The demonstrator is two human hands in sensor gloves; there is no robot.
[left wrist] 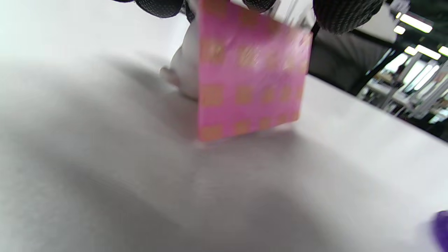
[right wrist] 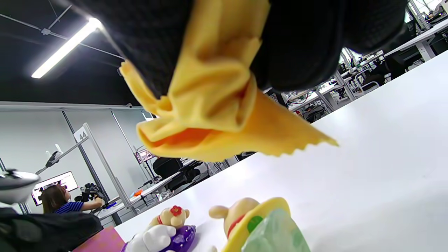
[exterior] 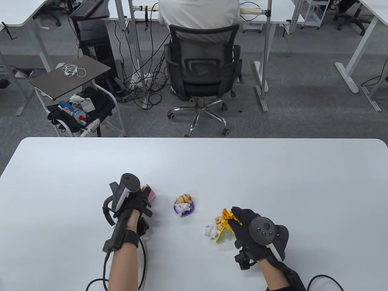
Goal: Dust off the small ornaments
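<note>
Three small ornaments stand on the white table (exterior: 91, 157). My left hand (exterior: 138, 198) grips a pink ornament (exterior: 150, 192) with orange squares (left wrist: 250, 75); its base rests on the table. A bear ornament on a purple base (exterior: 184, 206) stands alone in the middle and also shows in the right wrist view (right wrist: 168, 231). My right hand (exterior: 242, 219) holds a bunched yellow cloth (exterior: 227, 221) (right wrist: 210, 115) just above a third ornament (exterior: 213, 230), a bear with a white figure on a yellow-green base (right wrist: 262, 227). Whether the cloth touches it I cannot tell.
Beyond the table's far edge stand a black office chair (exterior: 203, 69) with a seated person, a small side table (exterior: 71, 75) and desk legs. Glove cables (exterior: 142, 263) trail off the near edge.
</note>
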